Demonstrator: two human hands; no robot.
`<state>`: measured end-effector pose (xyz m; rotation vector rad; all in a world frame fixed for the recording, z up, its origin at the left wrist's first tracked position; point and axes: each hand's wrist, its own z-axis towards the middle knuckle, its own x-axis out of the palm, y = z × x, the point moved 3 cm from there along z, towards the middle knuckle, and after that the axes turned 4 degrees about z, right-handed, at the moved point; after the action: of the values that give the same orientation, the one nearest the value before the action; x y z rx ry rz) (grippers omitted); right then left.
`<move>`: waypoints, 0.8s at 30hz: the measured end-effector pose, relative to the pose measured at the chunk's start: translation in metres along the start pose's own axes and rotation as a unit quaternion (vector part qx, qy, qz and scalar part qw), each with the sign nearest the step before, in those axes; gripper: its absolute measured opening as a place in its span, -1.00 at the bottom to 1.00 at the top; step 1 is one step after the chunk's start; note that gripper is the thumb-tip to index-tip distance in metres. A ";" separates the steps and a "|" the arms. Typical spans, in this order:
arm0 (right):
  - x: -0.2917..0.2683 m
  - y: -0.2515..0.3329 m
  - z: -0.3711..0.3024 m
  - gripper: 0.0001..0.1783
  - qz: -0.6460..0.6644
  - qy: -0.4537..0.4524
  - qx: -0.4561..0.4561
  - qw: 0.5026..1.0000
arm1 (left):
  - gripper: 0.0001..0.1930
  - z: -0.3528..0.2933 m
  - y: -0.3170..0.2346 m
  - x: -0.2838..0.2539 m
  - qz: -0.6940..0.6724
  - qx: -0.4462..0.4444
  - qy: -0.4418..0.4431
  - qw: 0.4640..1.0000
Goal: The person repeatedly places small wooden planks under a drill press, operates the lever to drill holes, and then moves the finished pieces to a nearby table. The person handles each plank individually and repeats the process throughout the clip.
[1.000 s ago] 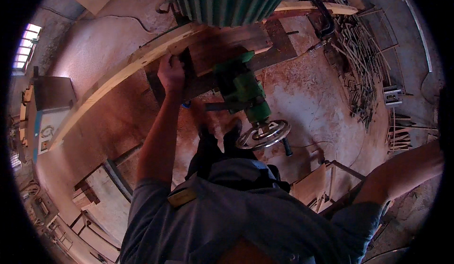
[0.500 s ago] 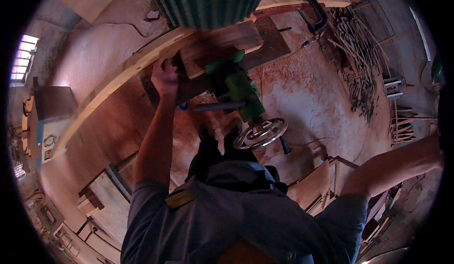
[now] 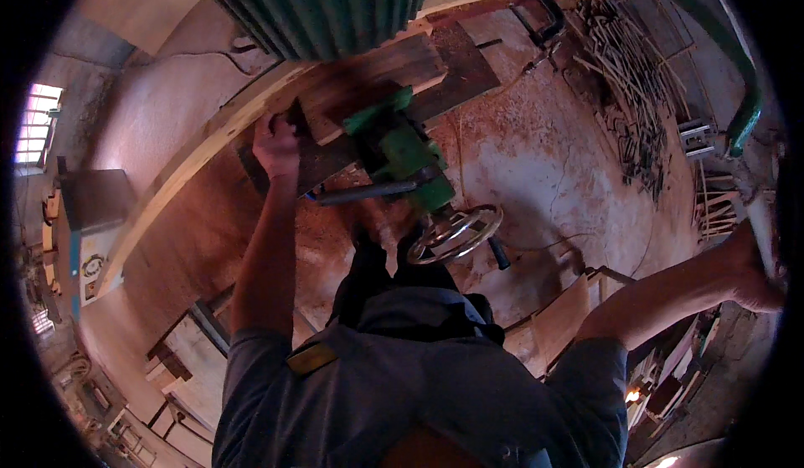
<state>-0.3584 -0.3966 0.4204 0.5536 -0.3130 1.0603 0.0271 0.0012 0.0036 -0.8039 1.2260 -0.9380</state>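
Note:
My left hand (image 3: 275, 144) is at the left end of a dark wooden block (image 3: 377, 87), close to the near edge of a long pale beam (image 3: 180, 162). Its fingers are curled, and what lies in them, if anything, is hidden. Just right of the block, a green vise (image 3: 410, 151) bears a metal handwheel (image 3: 456, 233) and a grey lever bar (image 3: 368, 191). Far out at the right rim, my right hand (image 3: 749, 279) is closed on a pale lever handle (image 3: 760, 229), below a bent green arm (image 3: 744, 124).
A ridged green motor housing (image 3: 322, 7) overhangs the block. A black C-clamp (image 3: 544, 7) grips the beam's right part. Thin wood strips (image 3: 628, 91) lie heaped at right. Boards (image 3: 193, 351) lie at lower left, and sawdust covers the floor.
The view has shifted slightly, with the machine now farther left in it. My right hand and the bent green arm have come farther in from the right rim. My left hand stays beside the block.

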 end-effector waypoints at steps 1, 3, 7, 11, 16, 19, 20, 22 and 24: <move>-0.009 0.003 -0.006 -0.58 -0.031 -0.055 -0.016 0.998 | -0.76 -0.002 -0.003 -0.002 0.012 0.021 0.000 1.000; -0.045 0.022 -0.006 -0.44 -0.015 -0.039 0.036 0.998 | -0.75 -0.001 0.001 -0.002 0.009 0.030 -0.003 1.000; -0.077 0.031 -0.032 -0.38 -0.002 -0.086 0.060 0.995 | -0.73 0.002 0.013 0.003 -0.036 -0.004 -0.011 0.999; -0.091 0.032 -0.049 -0.47 0.060 -0.174 0.073 0.980 | -0.73 0.005 0.026 0.002 -0.051 -0.020 -0.008 0.998; -0.112 0.034 -0.081 -0.50 -0.001 -0.182 0.081 0.980 | -0.74 0.007 0.023 0.001 0.002 0.020 -0.025 0.999; -0.103 0.032 -0.106 -0.51 -0.028 -0.172 0.107 0.979 | -0.74 -0.001 -0.010 0.001 0.015 -0.023 -0.010 1.000; -0.105 0.031 -0.112 -0.51 -0.033 -0.168 0.116 0.978 | -0.74 -0.006 -0.025 -0.002 0.025 -0.049 -0.007 0.998; -0.116 0.039 -0.121 -0.50 0.017 -0.133 0.148 0.980 | -0.75 -0.004 -0.020 -0.002 0.022 -0.043 -0.013 0.999; -0.129 0.041 -0.134 -0.46 -0.009 -0.154 0.162 0.975 | -0.75 -0.002 0.000 0.000 -0.009 -0.025 -0.019 0.999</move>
<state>-0.4572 -0.4000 0.2579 1.0184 -0.4078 1.0131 0.0252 0.0010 0.0034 -0.8689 1.2149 -0.9059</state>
